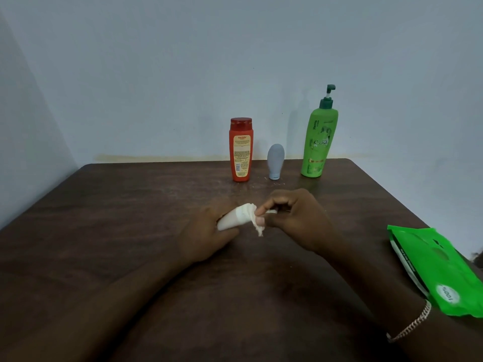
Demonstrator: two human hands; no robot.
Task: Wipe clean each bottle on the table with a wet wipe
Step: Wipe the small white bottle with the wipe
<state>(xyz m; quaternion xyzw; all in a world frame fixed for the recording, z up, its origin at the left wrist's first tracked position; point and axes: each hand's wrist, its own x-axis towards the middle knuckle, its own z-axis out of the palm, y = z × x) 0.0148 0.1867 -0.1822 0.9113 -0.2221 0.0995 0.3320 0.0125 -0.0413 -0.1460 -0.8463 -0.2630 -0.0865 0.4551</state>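
Observation:
My left hand [206, 232] grips a small pale tube-shaped bottle [230, 220] lying nearly flat over the middle of the brown table [130, 205]. My right hand [292, 218] pinches a crumpled white wet wipe [254, 218] against the bottle's right end, which the wipe covers. Three bottles stand upright along the far edge: an orange-red one [241, 149], a small grey one [275, 161] resting on its cap, and a tall green pump bottle [319, 141].
A green wet-wipe pack [436, 270] lies flat at the table's right edge, close to my right forearm. A pale blue wall rises directly behind the bottles. A chain bracelet [410, 323] is on my right wrist.

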